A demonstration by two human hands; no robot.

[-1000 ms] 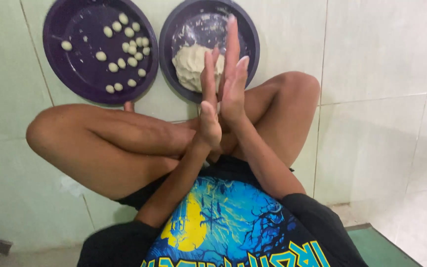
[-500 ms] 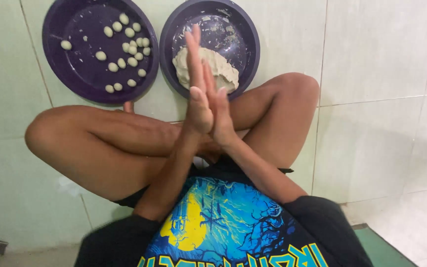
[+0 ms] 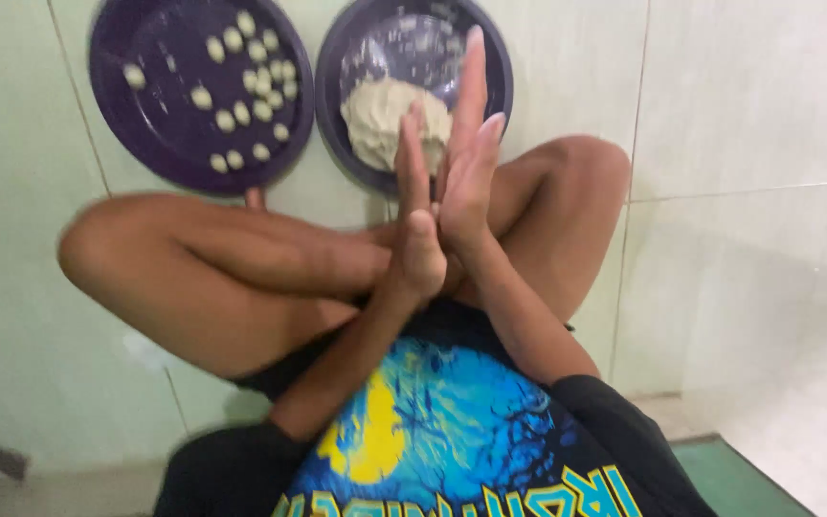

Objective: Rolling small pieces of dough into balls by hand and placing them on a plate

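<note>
We hold the left hand [image 3: 416,235] and right hand [image 3: 468,158] pressed palm to palm, fingers straight; whether anything lies between them we cannot tell. The dough lump [image 3: 385,120] sits in the purple plate [image 3: 500,72] directly beyond the fingertips, on the floor. The plate of dough balls [image 3: 136,120] lies leftward.

Left hand [image 3: 417,225] and right hand [image 3: 471,168] pressed palm to palm, fingers straight. Forearms converging above crossed legs [image 3: 270,278].
</note>
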